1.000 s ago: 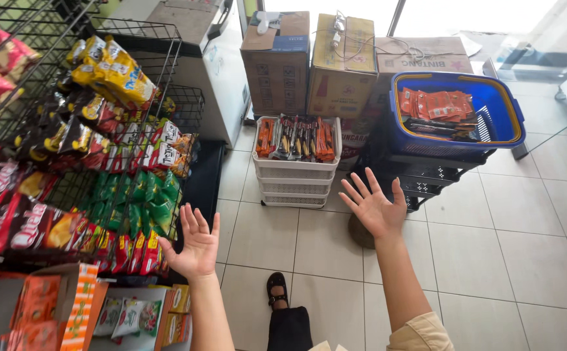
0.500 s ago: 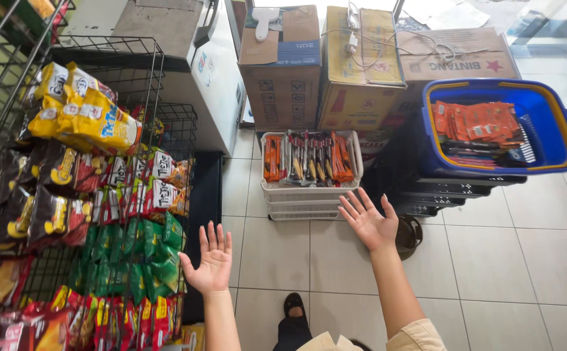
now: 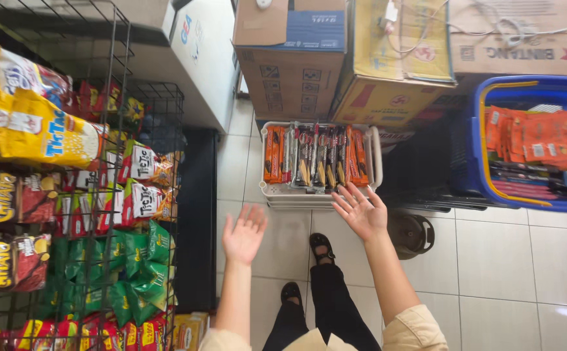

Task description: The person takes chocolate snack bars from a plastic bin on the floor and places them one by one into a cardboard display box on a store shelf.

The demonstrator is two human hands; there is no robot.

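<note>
Tiled shop floor [image 3: 491,260], left to right: wire rack [image 3: 101,214] of snack bags, left hand [image 3: 244,235] and right hand [image 3: 361,211], each grip spread and empty, nearest the white crate [image 3: 322,195] of light, slippery, crushable wrapped bars, probably best lifted by its stiff rim.

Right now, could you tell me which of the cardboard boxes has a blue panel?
The leftmost box, behind the white crate; the others show yellow or plain brown.

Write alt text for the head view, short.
A person's empty left hand and right hand are raised palms-up, fingers spread, over a white tray of snack bars on the tiled floor. A wire rack of snack bags stands left; cardboard boxes and a blue basket behind.
</note>
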